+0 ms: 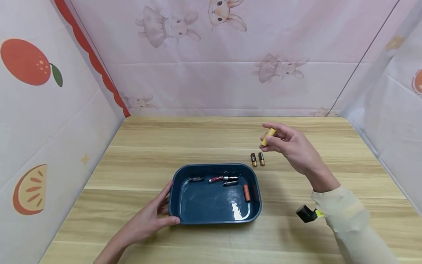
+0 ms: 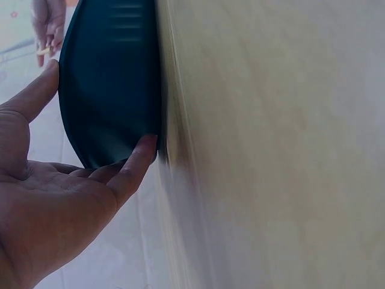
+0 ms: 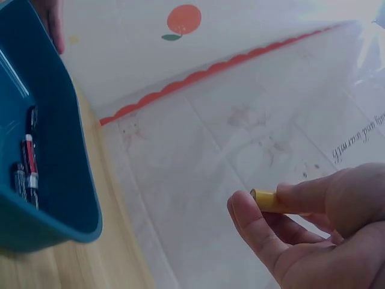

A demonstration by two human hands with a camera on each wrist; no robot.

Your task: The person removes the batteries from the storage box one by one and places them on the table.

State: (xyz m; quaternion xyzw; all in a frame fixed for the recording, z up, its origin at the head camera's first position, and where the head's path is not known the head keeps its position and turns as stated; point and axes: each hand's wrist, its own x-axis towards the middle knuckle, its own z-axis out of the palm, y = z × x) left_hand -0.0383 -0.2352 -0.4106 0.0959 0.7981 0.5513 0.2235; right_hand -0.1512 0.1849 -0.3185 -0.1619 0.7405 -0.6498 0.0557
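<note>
A yellow battery is pinched between the thumb and fingers of my right hand, raised over the table at the right. In the right wrist view the yellow battery lies across the fingertips. My left hand holds the left end of a dark blue plastic tub, thumb by the near left corner and fingers along its side. Inside the tub are a black battery, a dark red one, two more dark ones and an orange one. Below the right hand, two black-and-copper batteries stand side by side.
The wooden table carries everything. Printed cloth walls enclose it: rabbits on the back cloth, fruit on the left cloth. A black device on a yellow-green strap sits at the right wrist, near the sleeve.
</note>
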